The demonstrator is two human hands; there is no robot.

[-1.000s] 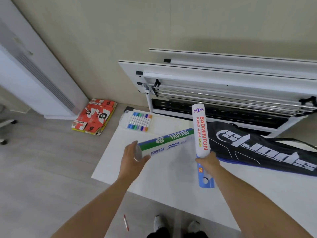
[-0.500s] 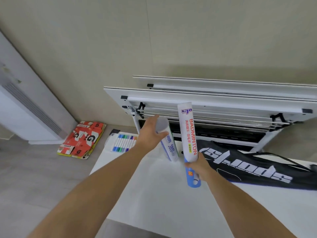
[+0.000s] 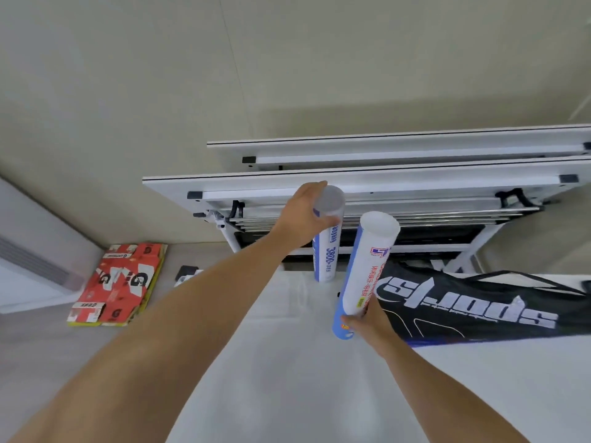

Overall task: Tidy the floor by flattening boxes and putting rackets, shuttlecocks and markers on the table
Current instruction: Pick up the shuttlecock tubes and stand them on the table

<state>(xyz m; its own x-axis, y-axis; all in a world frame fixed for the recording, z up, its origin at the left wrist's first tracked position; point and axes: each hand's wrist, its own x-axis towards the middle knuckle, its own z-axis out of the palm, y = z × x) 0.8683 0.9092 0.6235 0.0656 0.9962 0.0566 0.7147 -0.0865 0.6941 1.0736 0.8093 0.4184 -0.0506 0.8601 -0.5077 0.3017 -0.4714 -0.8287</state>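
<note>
My left hand (image 3: 305, 215) grips the top of a white and blue shuttlecock tube (image 3: 327, 251) that stands upright on the white table (image 3: 287, 362) near its far edge. My right hand (image 3: 367, 321) holds a second white shuttlecock tube (image 3: 364, 270) with a blue base near its bottom end, upright and leaning slightly, just right of the first. A black racket bag (image 3: 473, 302) with white lettering lies on the table to the right. My left forearm hides the marker set.
A flattened red cardboard box (image 3: 118, 282) lies on the floor by the wall at left, beside a white floor unit (image 3: 35, 251). Folded white tables (image 3: 383, 183) lean against the wall behind the table. A small black object (image 3: 187, 271) sits at the table's far left corner.
My left hand has turned its tube from lying sideways to upright and set it down near the far table edge. The right tube moved forward beside it. The view tilted upward.
</note>
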